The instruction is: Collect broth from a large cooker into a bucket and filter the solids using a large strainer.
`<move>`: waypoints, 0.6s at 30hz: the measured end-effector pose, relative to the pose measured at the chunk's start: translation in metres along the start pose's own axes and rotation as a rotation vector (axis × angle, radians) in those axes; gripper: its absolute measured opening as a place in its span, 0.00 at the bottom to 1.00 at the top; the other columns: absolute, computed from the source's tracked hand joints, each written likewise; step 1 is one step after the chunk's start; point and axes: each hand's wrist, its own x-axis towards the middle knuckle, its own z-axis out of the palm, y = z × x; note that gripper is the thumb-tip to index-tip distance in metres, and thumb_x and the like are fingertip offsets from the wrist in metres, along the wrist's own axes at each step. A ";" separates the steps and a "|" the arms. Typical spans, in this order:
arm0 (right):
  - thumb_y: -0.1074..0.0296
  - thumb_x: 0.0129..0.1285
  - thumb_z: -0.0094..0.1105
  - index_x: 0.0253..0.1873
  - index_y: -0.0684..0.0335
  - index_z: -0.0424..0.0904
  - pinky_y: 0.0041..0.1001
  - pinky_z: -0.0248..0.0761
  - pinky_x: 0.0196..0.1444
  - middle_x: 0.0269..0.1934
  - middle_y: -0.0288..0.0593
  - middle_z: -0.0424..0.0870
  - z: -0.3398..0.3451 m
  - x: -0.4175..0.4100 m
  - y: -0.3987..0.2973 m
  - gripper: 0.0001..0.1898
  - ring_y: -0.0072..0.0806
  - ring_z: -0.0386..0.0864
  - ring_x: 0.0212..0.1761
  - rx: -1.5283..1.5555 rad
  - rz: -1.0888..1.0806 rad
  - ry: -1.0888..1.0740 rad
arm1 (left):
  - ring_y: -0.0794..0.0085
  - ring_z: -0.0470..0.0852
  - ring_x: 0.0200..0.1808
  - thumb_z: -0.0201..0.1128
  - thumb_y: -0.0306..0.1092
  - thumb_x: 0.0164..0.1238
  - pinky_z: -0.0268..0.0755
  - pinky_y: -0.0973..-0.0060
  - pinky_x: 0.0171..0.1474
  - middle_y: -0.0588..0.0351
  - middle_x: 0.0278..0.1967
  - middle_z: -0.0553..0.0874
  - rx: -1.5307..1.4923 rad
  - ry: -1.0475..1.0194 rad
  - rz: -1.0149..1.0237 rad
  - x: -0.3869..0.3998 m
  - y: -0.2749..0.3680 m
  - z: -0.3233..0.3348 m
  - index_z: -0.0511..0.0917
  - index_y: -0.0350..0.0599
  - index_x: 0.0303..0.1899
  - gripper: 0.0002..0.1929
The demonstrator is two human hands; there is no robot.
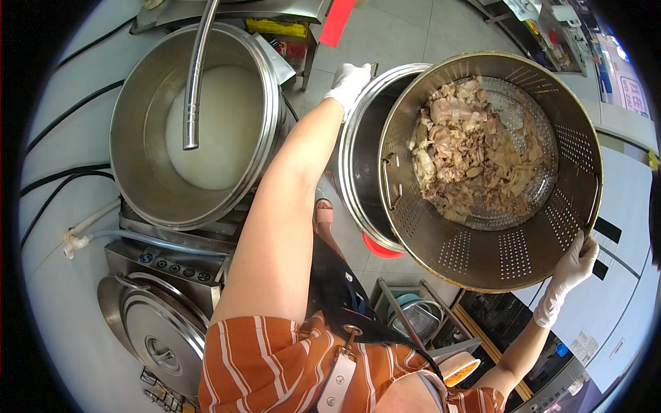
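My right hand [574, 271], in a white glove, grips the rim handle of a large perforated metal basket [454, 263]. The basket leans over a tall stainless steel pot [356, 170], covering much of its mouth. Inside lie cooked bones and meat scraps [465, 149], heaped towards the left of its perforated bottom. A second wire handle [392, 184] hangs free on the basket's inner wall. My left hand [349, 85], also gloved, is closed at the far side of the pot's rim, around what looks like its handle, partly hidden by the fingers.
Left stands another big pot [139, 149] of cloudy whitish liquid [222, 129], under a metal spout [191, 103]. Lids [160, 335] lean below a control panel [175, 268]. A red basin [379, 247] shows behind the middle pot. A metal rack [397, 310] and white cabinets [619, 206] are at right.
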 end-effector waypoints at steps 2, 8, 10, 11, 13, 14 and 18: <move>0.68 0.66 0.59 0.35 0.64 0.76 0.15 0.62 0.29 0.23 0.27 0.70 0.000 -0.001 0.001 0.07 0.13 0.62 0.25 0.026 0.005 -0.009 | 0.52 0.83 0.50 0.59 0.48 0.62 0.72 0.64 0.52 0.37 0.45 0.83 0.023 0.017 0.009 0.000 0.001 -0.001 0.80 0.30 0.45 0.25; 0.68 0.66 0.60 0.35 0.64 0.75 0.15 0.61 0.29 0.23 0.27 0.68 0.000 0.001 0.005 0.08 0.14 0.61 0.25 0.011 0.019 -0.012 | 0.52 0.83 0.49 0.59 0.49 0.62 0.72 0.64 0.51 0.37 0.44 0.83 0.013 0.009 0.023 0.000 0.000 0.001 0.80 0.30 0.45 0.25; 0.68 0.66 0.60 0.35 0.64 0.75 0.15 0.61 0.29 0.23 0.27 0.68 0.000 0.001 0.007 0.07 0.14 0.61 0.26 0.007 0.029 -0.015 | 0.52 0.83 0.48 0.59 0.49 0.62 0.73 0.64 0.50 0.37 0.43 0.84 0.019 0.029 0.021 0.002 0.000 0.001 0.80 0.30 0.44 0.25; 0.68 0.66 0.60 0.36 0.64 0.75 0.15 0.61 0.29 0.23 0.27 0.68 0.000 0.001 0.008 0.07 0.14 0.61 0.26 0.002 0.037 -0.019 | 0.52 0.83 0.48 0.59 0.49 0.62 0.73 0.64 0.50 0.37 0.43 0.84 0.021 0.030 0.021 0.002 0.000 0.001 0.80 0.30 0.44 0.25; 0.68 0.66 0.60 0.36 0.64 0.75 0.15 0.61 0.29 0.23 0.27 0.68 0.000 0.000 0.009 0.07 0.14 0.61 0.26 0.022 0.030 -0.011 | 0.52 0.84 0.47 0.59 0.49 0.62 0.73 0.64 0.49 0.37 0.42 0.84 0.026 0.040 0.020 -0.002 0.004 0.002 0.81 0.30 0.43 0.25; 0.69 0.66 0.60 0.36 0.64 0.75 0.15 0.61 0.29 0.23 0.26 0.68 0.000 0.000 0.009 0.07 0.14 0.61 0.26 0.042 0.022 -0.003 | 0.52 0.84 0.47 0.59 0.49 0.62 0.73 0.64 0.49 0.37 0.42 0.84 0.027 0.039 0.021 -0.003 0.005 0.003 0.81 0.30 0.43 0.25; 0.69 0.66 0.60 0.36 0.64 0.76 0.15 0.61 0.29 0.24 0.26 0.69 0.002 0.000 0.009 0.06 0.14 0.61 0.26 0.060 0.010 -0.004 | 0.52 0.84 0.47 0.59 0.49 0.62 0.73 0.64 0.49 0.37 0.42 0.84 -0.015 0.011 0.008 0.001 0.000 0.001 0.81 0.30 0.43 0.25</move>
